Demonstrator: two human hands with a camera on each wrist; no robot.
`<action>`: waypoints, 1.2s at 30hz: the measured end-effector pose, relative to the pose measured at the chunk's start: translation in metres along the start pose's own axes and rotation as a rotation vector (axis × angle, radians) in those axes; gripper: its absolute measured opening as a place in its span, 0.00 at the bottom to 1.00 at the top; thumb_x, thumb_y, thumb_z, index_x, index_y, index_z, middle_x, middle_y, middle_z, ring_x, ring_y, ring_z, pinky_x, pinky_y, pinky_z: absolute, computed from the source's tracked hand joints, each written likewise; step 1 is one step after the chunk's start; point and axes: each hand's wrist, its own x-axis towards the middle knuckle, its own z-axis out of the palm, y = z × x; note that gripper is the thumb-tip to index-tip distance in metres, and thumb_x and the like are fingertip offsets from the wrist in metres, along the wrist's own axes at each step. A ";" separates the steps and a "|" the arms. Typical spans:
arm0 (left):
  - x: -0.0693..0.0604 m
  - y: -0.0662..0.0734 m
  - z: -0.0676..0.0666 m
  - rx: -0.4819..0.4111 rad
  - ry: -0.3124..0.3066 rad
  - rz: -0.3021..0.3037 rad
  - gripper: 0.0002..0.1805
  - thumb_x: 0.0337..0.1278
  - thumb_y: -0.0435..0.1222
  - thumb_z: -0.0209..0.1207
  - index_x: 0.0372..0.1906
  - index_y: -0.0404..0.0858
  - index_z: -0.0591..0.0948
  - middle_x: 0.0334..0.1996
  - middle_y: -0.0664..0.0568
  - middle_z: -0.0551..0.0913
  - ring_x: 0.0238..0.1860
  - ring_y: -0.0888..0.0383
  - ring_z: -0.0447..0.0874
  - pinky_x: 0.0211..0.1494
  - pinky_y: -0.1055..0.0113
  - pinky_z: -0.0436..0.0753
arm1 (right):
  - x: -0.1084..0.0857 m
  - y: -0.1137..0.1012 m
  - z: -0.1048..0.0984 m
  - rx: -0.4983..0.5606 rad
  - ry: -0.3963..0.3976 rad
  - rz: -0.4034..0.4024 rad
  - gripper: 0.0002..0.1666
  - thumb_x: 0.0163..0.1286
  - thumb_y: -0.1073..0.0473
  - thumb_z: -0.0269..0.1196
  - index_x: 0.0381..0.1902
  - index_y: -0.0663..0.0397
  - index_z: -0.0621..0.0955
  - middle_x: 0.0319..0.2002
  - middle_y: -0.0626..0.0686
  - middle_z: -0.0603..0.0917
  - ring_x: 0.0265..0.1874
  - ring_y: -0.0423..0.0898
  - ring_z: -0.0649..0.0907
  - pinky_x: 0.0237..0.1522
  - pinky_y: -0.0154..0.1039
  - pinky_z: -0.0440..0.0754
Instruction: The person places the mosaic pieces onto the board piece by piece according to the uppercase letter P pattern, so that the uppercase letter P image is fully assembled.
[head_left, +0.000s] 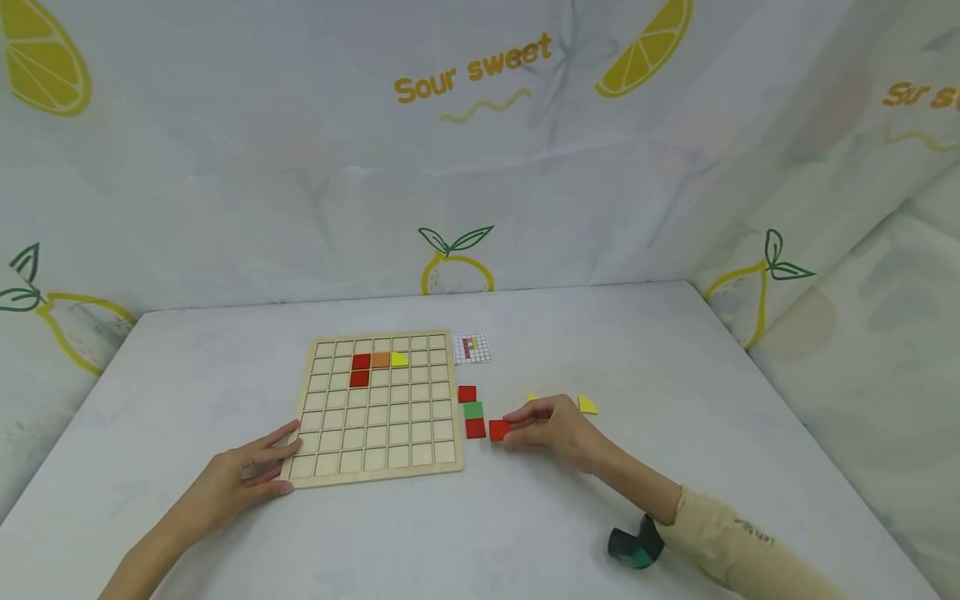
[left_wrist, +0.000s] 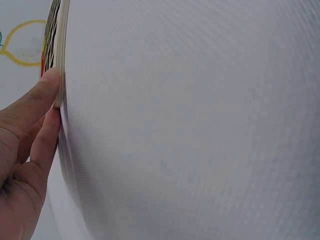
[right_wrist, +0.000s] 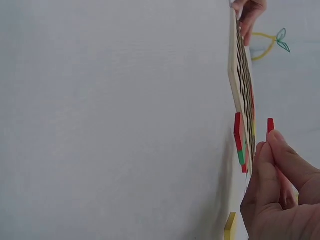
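Observation:
My left hand (head_left: 232, 483) holds the near-left corner of a wooden grid board (head_left: 375, 479), its thumb and fingertips at the edge. In the left wrist view the thumb and fingers (left_wrist: 46, 135) meet the board's edge (left_wrist: 61, 60). Two dark red squares (head_left: 361, 370), an orange square (head_left: 381, 360) and a yellow quarter-circle (head_left: 399, 360) lie in the board's cells. Right of the board, my right hand (head_left: 555, 429) pinches a red square tile (head_left: 498, 430) between thumb and fingers. This tile (right_wrist: 270, 124) stands up from the fingertips in the right wrist view.
Beside the board lie a red tile (head_left: 467, 393), a green tile (head_left: 473, 410) and another red tile (head_left: 476, 428). A small pattern card (head_left: 472, 348) lies at the board's far right. Yellow quarter-circles (head_left: 587, 406) lie beyond the right hand. A dark curved object (head_left: 636, 547) is near the right sleeve.

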 end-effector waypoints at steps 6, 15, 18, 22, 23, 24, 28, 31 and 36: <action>0.000 0.002 0.000 0.003 -0.002 -0.007 0.29 0.48 0.31 0.69 0.56 0.24 0.76 0.70 0.64 0.62 0.59 0.83 0.62 0.51 0.82 0.79 | 0.007 -0.005 -0.004 0.030 0.003 0.023 0.18 0.57 0.63 0.72 0.45 0.65 0.84 0.39 0.56 0.86 0.37 0.45 0.84 0.42 0.35 0.87; 0.000 0.002 0.000 0.018 0.000 -0.001 0.29 0.48 0.30 0.69 0.57 0.23 0.76 0.69 0.67 0.62 0.60 0.83 0.62 0.50 0.83 0.79 | 0.021 -0.018 -0.003 0.026 0.019 0.037 0.16 0.58 0.64 0.71 0.44 0.64 0.85 0.38 0.54 0.86 0.36 0.46 0.83 0.42 0.36 0.88; 0.000 0.001 -0.001 0.014 -0.004 -0.012 0.29 0.48 0.31 0.69 0.57 0.24 0.76 0.69 0.69 0.61 0.60 0.84 0.61 0.50 0.83 0.79 | 0.026 -0.021 -0.002 0.024 0.020 0.027 0.15 0.58 0.64 0.71 0.44 0.64 0.85 0.38 0.54 0.85 0.35 0.46 0.82 0.41 0.35 0.87; -0.001 -0.001 0.000 0.003 -0.009 -0.009 0.29 0.48 0.31 0.69 0.57 0.24 0.76 0.69 0.70 0.61 0.60 0.83 0.62 0.50 0.82 0.79 | 0.032 -0.025 0.003 0.025 0.018 0.016 0.15 0.58 0.64 0.71 0.44 0.65 0.84 0.39 0.55 0.85 0.34 0.44 0.82 0.39 0.33 0.87; -0.001 -0.002 0.000 0.004 -0.008 -0.004 0.29 0.48 0.30 0.69 0.57 0.24 0.76 0.69 0.70 0.61 0.59 0.83 0.62 0.50 0.82 0.79 | 0.034 -0.025 0.005 0.026 0.016 0.014 0.15 0.58 0.64 0.71 0.43 0.65 0.84 0.38 0.55 0.85 0.34 0.44 0.82 0.39 0.32 0.87; -0.001 -0.002 0.000 0.002 -0.007 0.001 0.29 0.48 0.30 0.69 0.57 0.24 0.76 0.69 0.70 0.61 0.60 0.83 0.63 0.51 0.82 0.80 | 0.036 -0.026 0.006 0.026 0.015 0.011 0.15 0.58 0.65 0.71 0.43 0.66 0.84 0.38 0.55 0.85 0.33 0.44 0.82 0.38 0.32 0.86; -0.001 -0.004 0.000 0.006 -0.003 0.009 0.29 0.48 0.30 0.69 0.57 0.24 0.76 0.69 0.70 0.62 0.60 0.83 0.62 0.51 0.82 0.79 | 0.044 -0.030 0.015 0.021 0.014 0.003 0.15 0.57 0.65 0.72 0.41 0.65 0.85 0.36 0.54 0.85 0.33 0.44 0.81 0.35 0.30 0.85; -0.001 -0.004 -0.001 0.004 -0.006 0.000 0.29 0.48 0.31 0.69 0.57 0.25 0.76 0.69 0.69 0.61 0.61 0.83 0.61 0.51 0.83 0.79 | 0.050 -0.033 0.022 0.023 0.015 -0.003 0.14 0.56 0.65 0.73 0.40 0.65 0.85 0.35 0.53 0.85 0.33 0.44 0.81 0.34 0.29 0.84; -0.001 -0.003 -0.001 0.010 -0.012 -0.011 0.29 0.49 0.32 0.68 0.58 0.25 0.76 0.70 0.66 0.61 0.60 0.84 0.60 0.52 0.83 0.78 | 0.059 -0.038 0.031 0.035 0.006 0.005 0.14 0.55 0.65 0.73 0.39 0.64 0.86 0.33 0.54 0.85 0.31 0.44 0.81 0.34 0.29 0.85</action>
